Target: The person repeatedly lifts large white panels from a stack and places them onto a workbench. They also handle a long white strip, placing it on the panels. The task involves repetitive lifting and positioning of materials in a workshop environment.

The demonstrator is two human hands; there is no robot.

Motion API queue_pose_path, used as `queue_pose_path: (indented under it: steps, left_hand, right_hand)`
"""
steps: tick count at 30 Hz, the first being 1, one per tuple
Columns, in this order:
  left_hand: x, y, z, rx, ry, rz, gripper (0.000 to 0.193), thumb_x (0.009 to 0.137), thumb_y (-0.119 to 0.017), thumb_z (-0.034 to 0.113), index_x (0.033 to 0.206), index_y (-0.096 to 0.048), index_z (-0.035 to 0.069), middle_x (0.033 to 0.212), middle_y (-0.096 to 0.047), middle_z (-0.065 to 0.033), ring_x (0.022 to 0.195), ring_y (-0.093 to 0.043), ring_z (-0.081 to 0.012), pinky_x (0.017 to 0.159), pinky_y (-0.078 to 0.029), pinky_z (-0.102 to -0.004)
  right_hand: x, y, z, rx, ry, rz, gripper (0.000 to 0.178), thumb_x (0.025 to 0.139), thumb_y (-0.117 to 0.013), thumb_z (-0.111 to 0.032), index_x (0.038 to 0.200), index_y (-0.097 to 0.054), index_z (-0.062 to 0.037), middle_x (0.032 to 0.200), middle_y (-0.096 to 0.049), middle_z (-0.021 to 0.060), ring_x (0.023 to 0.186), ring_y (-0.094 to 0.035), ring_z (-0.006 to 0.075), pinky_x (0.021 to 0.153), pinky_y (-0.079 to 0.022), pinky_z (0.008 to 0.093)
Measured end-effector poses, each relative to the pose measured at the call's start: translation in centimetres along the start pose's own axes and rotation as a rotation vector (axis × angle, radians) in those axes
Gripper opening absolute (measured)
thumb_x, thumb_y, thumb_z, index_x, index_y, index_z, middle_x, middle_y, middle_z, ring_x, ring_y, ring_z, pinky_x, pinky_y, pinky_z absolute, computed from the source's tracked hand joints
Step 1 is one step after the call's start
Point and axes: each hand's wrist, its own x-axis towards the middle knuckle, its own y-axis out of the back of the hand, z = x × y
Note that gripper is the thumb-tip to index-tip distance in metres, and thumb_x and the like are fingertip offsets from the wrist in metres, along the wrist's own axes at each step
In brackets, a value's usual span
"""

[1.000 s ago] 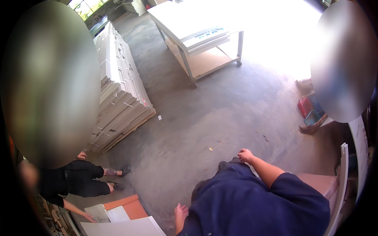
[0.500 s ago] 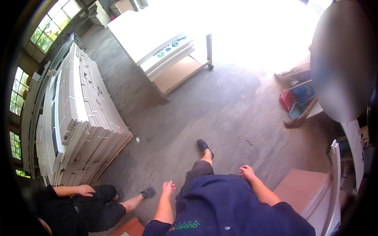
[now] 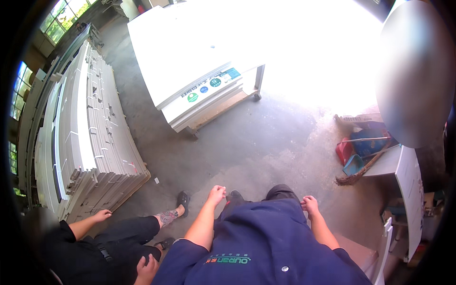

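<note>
both hands empty, walking step; left hand (image 3: 217, 194) loosely curled, right hand (image 3: 309, 205) loosely curled, each by the thighs above the grey concrete floor (image 3: 247, 142); nearest work surface is the white panel-topped trolley table (image 3: 190, 52) ahead; seated co-worker's hand (image 3: 101, 215) near the stacked white boards (image 3: 90, 137); next likely calls for reaching the table's near edge.

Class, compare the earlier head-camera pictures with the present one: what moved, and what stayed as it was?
The left hand rose from low beside the dark blue shirt to the front, level with the right hand. Both remain empty and loosely curled. The view swung towards the white-topped trolley table. The seated person in black now appears closer. The strapped stack of white boards stayed put.
</note>
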Motion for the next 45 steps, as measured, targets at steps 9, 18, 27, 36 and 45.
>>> queue_pose_path:
  steps: [9,18,27,36,45]
  left_hand:
    - [5.3,-4.7,6.3,-0.273,0.187,0.286,0.028,0.090,-0.052,0.031,0.105,-0.054,0.006,0.090,-0.063,-0.0069,0.070,-0.060,-0.0155,0.059,-0.046,-0.0299]
    - [6.7,-14.3,17.0,-0.527,0.042,0.421,0.027,0.091,-0.051,0.029,0.107,-0.052,0.007,0.094,-0.062,-0.0084,0.077,-0.059,-0.0166,0.067,-0.047,-0.0298]
    - [18.1,-21.1,29.4,-0.402,0.090,0.255,0.024,0.090,-0.053,0.025,0.100,-0.054,0.003,0.088,-0.061,-0.0091,0.075,-0.059,-0.0168,0.067,-0.049,-0.0300]
    - [31.0,-31.8,45.8,0.173,0.265,0.118,0.035,0.085,-0.059,0.036,0.096,-0.063,0.003,0.090,-0.065,-0.0104,0.078,-0.062,-0.0202,0.073,-0.049,-0.0346]
    - [39.0,-37.6,83.6,0.547,-0.046,-0.104,0.046,0.089,-0.049,0.044,0.108,-0.058,0.003,0.103,-0.063,-0.0186,0.098,-0.060,-0.0328,0.084,-0.045,-0.0384]
  right_hand:
    - [17.8,0.0,-13.8,-0.332,0.240,-0.039,0.017,0.078,-0.060,-0.012,0.088,-0.065,0.0007,0.079,-0.065,0.0077,0.074,-0.058,0.0147,0.070,-0.047,0.0279]
    - [27.6,-1.2,-43.1,-0.382,0.306,-0.292,0.019,0.084,-0.053,-0.017,0.098,-0.059,-0.0046,0.076,-0.059,0.0053,0.064,-0.055,0.0133,0.057,-0.044,0.0262]
    - [35.7,4.9,-49.5,-0.267,0.213,-0.355,0.022,0.087,-0.053,-0.016,0.105,-0.057,-0.0032,0.081,-0.062,0.0080,0.066,-0.061,0.0168,0.058,-0.049,0.0283]
    - [57.2,14.3,-66.2,-0.036,0.172,-0.183,0.018,0.087,-0.052,-0.016,0.101,-0.056,-0.0051,0.076,-0.060,0.0069,0.060,-0.058,0.0152,0.052,-0.045,0.0262]
    - [70.0,7.2,-95.5,-0.120,0.365,-0.435,0.024,0.087,-0.053,-0.019,0.106,-0.056,-0.0046,0.079,-0.061,0.0075,0.066,-0.061,0.0182,0.059,-0.048,0.0289]
